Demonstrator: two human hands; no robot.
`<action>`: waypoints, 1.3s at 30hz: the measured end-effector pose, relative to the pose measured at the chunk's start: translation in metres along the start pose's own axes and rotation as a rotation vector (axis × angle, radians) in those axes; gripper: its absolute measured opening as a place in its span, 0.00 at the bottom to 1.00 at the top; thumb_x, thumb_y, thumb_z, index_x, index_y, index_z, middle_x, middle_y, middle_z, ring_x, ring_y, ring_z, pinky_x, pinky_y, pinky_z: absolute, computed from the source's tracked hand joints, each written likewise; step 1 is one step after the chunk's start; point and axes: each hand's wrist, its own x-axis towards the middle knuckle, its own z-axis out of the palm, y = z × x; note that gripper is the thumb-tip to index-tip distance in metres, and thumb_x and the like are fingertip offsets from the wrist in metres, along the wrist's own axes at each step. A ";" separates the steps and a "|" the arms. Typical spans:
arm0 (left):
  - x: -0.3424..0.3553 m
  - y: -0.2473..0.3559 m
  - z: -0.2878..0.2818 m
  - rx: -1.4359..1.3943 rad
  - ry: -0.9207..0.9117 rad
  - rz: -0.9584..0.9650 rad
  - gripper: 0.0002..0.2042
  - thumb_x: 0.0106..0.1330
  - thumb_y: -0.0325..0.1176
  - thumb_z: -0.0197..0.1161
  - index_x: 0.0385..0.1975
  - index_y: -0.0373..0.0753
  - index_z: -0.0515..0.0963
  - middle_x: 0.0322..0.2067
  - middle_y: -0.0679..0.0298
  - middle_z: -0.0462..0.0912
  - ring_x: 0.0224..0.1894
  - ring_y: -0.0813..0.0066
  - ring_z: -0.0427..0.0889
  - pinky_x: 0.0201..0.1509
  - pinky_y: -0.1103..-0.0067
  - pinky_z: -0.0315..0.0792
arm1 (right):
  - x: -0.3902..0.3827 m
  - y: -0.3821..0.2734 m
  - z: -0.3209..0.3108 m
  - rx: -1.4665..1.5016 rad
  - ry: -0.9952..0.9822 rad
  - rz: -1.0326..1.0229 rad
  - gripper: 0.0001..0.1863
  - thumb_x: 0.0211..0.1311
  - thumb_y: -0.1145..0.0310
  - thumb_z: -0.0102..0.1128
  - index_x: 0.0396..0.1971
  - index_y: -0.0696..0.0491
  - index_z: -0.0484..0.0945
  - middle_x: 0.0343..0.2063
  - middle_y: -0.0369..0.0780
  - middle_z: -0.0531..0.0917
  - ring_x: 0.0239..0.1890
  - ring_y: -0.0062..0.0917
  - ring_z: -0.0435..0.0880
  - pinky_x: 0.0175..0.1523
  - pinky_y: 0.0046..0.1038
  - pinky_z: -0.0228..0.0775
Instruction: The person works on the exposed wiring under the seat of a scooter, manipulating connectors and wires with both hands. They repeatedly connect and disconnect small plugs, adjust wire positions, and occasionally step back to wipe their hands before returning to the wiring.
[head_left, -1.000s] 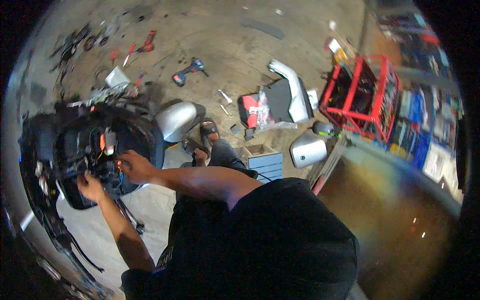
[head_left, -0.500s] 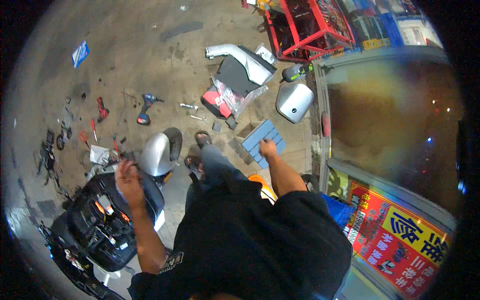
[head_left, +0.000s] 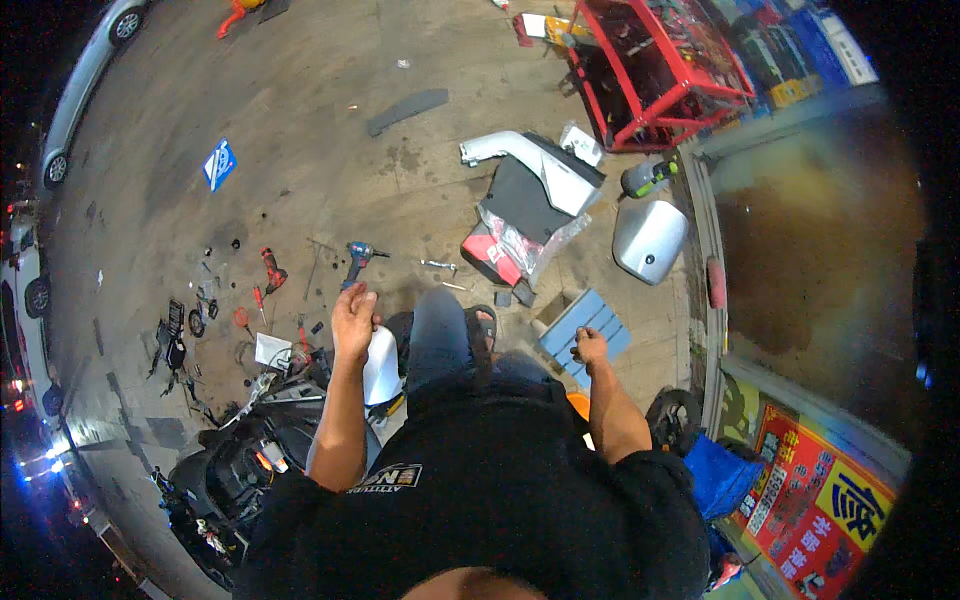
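Observation:
My left hand hangs in the air above the front of a partly stripped black scooter, fingers loosely bent and apart, nothing visible in them. Past its fingertips a blue and black cordless impact wrench lies on the ground. My right hand appears over a blue slatted stool, its fingers curled in; whatever they may hold is too small to make out. Beside my left forearm a silver-white rounded panel shows on the scooter.
Silver and dark body panels lie ahead, with a silver cover right of them. A red tool cart stands far right by a glass door. A red power tool and loose parts are scattered left. Cars stand far left.
The view has shifted left, so the ground things appear farther right. My left hand has moved forward off the scooter's body. My right hand stays over the stool, still curled. My legs have stepped.

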 end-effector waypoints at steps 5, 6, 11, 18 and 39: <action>0.079 0.039 0.020 -0.117 0.064 -0.086 0.21 0.64 0.35 0.59 0.54 0.32 0.67 0.35 0.63 0.78 0.22 0.81 0.72 0.24 0.83 0.66 | 0.070 -0.057 0.020 -0.018 -0.015 -0.089 0.17 0.65 0.57 0.51 0.42 0.55 0.76 0.24 0.38 0.78 0.21 0.23 0.78 0.21 0.27 0.69; 0.097 0.043 0.023 -0.134 0.084 -0.091 0.21 0.64 0.35 0.59 0.54 0.32 0.67 0.34 0.63 0.78 0.22 0.80 0.72 0.24 0.83 0.66 | 0.089 -0.066 0.029 -0.211 0.054 -0.277 0.17 0.65 0.57 0.51 0.42 0.54 0.76 0.22 0.37 0.77 0.21 0.23 0.77 0.21 0.26 0.68; 0.228 0.046 0.013 -0.202 0.119 -0.203 0.19 0.64 0.38 0.58 0.52 0.36 0.71 0.32 0.62 0.79 0.21 0.77 0.72 0.24 0.81 0.66 | 0.144 -0.139 0.071 0.035 -0.010 0.023 0.16 0.64 0.62 0.49 0.44 0.55 0.77 0.21 0.40 0.79 0.18 0.26 0.78 0.22 0.29 0.70; 0.446 0.156 0.009 -0.815 -0.231 -0.445 0.27 0.68 0.55 0.46 0.59 0.44 0.64 0.53 0.56 0.73 0.45 0.60 0.75 0.43 0.68 0.72 | 0.170 -0.386 0.123 0.041 -0.168 0.026 0.20 0.67 0.51 0.44 0.45 0.51 0.74 0.35 0.39 0.78 0.33 0.28 0.78 0.34 0.32 0.74; 0.917 0.254 0.432 -0.398 -0.460 -0.650 0.37 0.65 0.64 0.41 0.67 0.44 0.52 0.65 0.57 0.58 0.61 0.59 0.66 0.60 0.61 0.62 | 0.760 -0.805 0.233 -0.386 -0.001 -0.069 0.22 0.58 0.56 0.52 0.49 0.50 0.77 0.43 0.48 0.81 0.47 0.39 0.80 0.52 0.33 0.70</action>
